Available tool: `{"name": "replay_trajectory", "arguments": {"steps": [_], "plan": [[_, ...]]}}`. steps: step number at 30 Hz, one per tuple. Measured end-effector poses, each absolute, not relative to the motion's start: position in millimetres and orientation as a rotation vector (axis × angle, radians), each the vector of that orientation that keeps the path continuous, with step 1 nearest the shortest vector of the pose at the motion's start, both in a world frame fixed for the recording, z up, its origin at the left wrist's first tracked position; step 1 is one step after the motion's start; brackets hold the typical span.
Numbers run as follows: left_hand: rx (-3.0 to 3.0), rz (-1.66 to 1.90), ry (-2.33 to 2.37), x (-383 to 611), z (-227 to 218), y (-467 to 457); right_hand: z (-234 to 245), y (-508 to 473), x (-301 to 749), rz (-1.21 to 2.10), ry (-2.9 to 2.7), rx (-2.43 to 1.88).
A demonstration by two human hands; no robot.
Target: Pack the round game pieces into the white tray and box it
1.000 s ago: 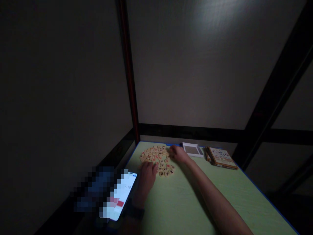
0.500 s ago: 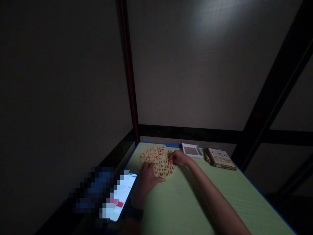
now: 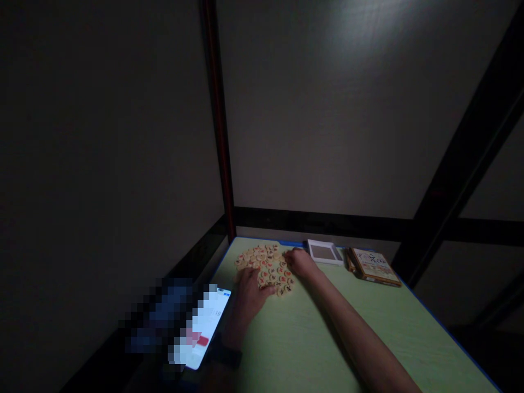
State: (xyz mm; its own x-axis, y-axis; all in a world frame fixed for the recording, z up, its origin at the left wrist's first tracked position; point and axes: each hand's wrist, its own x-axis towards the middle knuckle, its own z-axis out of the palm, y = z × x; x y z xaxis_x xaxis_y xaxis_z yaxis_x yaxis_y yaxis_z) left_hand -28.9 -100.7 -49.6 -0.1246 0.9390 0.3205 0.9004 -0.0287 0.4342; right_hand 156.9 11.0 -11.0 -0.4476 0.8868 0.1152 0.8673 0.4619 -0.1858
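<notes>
Round wooden Chinese chess pieces (image 3: 272, 271) with red and black characters lie in a cluster on the light green table (image 3: 295, 338). My left hand (image 3: 249, 292) rests against the near left side of the cluster, thumb stretched out to the right and fingers apart, touching pieces. At the cluster's far right side, my right hand (image 3: 302, 262) has its fingers curled together. Whatever lies between those fingertips, if anything, is too small and dark to make out.
A white open box (image 3: 325, 252) lies at the table's back edge. Right of it are stacked decorated boxes (image 3: 374, 266). A lit phone (image 3: 208, 327) stands left of my left forearm, partly pixelated. Dark-framed wall panels (image 3: 319, 120) enclose the table's far and left sides.
My right hand has moved slightly up and away along the cluster's right side. My left thumb has shifted up against the near pieces, and the pieces there sit closer together.
</notes>
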Motion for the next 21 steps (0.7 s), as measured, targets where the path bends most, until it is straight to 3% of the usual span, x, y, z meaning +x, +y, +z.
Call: {"name": "replay_trajectory", "arguments": {"steps": [4,13,21], "plan": [[2.087,0.99,2.398,-33,-49,-102,-8,12,153,0.111,-2.553,-1.57],[1.969,0.422,2.559,-29,-22,-116,-7,24,145,0.146,-2.62,-1.597],[2.003,0.323,2.467,-33,-17,-117,0,29,144,0.321,-2.511,-1.447]]}}
